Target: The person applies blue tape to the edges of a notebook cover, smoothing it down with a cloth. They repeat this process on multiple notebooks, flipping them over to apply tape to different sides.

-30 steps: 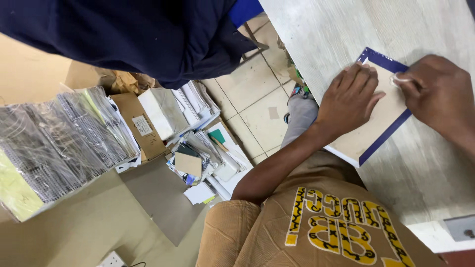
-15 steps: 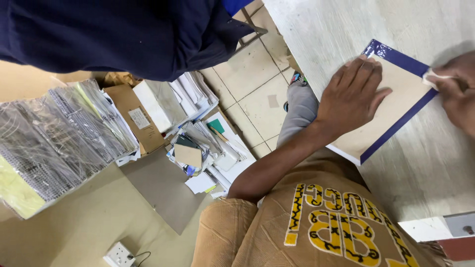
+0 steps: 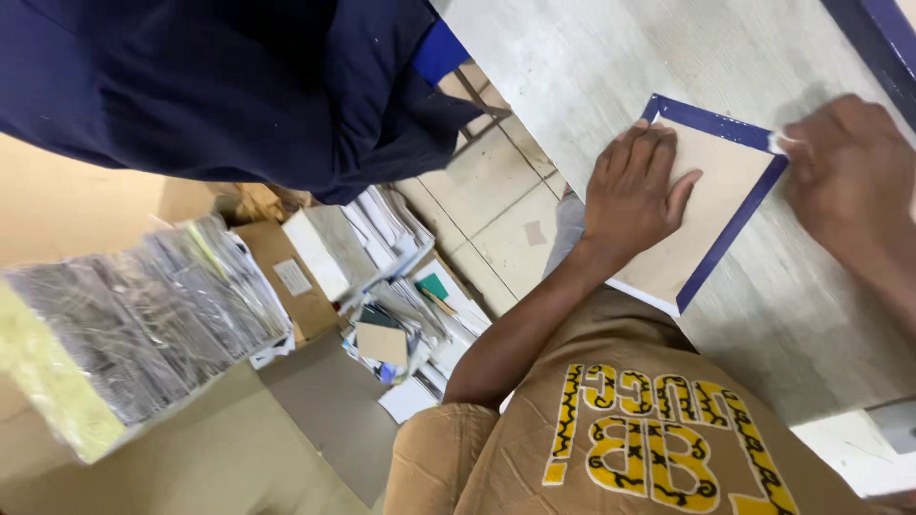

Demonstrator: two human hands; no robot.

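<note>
Right of centre in the frame, we press our left hand (image 3: 637, 195) flat on the tan board (image 3: 711, 205) with blue edging so it stays put on the grey table (image 3: 611, 67) while our right hand (image 3: 844, 176) pinches something small and white at its upper corner.

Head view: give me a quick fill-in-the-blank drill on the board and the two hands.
1. The left hand lies flat on the tan ____.
2. The board is edged with ____ tape.
3. The right hand pinches something small and white at the board's ____.
4. The board rests on a pale grey ____.

Missing words: board; blue; corner; table
</note>
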